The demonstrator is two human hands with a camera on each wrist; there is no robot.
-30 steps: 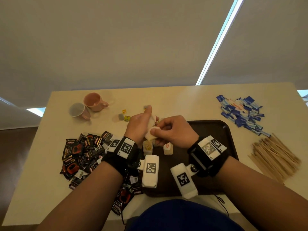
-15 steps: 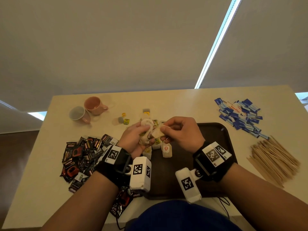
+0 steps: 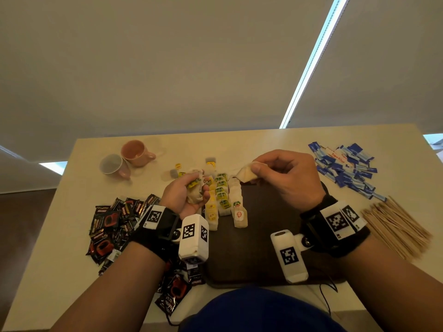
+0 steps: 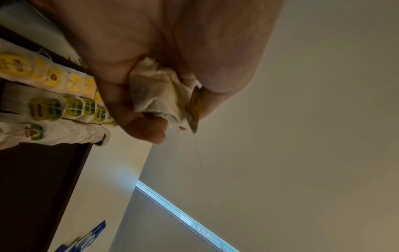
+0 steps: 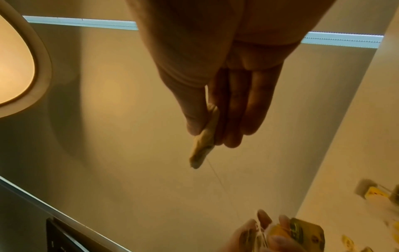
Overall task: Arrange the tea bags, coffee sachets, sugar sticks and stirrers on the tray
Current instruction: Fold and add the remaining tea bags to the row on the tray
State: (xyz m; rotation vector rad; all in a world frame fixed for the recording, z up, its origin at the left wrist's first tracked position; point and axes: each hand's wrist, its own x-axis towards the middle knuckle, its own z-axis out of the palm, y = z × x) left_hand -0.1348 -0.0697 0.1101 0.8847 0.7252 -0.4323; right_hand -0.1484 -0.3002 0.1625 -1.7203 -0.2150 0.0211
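My left hand (image 3: 189, 195) grips a bunch of tea bags (image 3: 195, 196) with yellow-green tags (image 4: 159, 100) over the left edge of the dark brown tray (image 3: 263, 236). My right hand (image 3: 275, 173) pinches a single tea bag (image 3: 245, 174) between thumb and fingers (image 5: 202, 145) above the tray's far edge. A thin string (image 5: 222, 184) runs from this bag towards the left hand. Rows of tea bags (image 3: 221, 200) with yellow, green and red tags lie on the tray's left part (image 4: 54, 105).
Black and red coffee sachets (image 3: 115, 226) are heaped left of the tray. Blue sugar sticks (image 3: 345, 166) lie at the far right, wooden stirrers (image 3: 395, 226) nearer right. Two cups (image 3: 124, 159) stand far left. A few loose tea bags (image 3: 178, 172) lie beyond the tray.
The hands have drawn apart: my right hand moved right and away with one tea bag, and its string now stretches back to the bunch held in my left hand.
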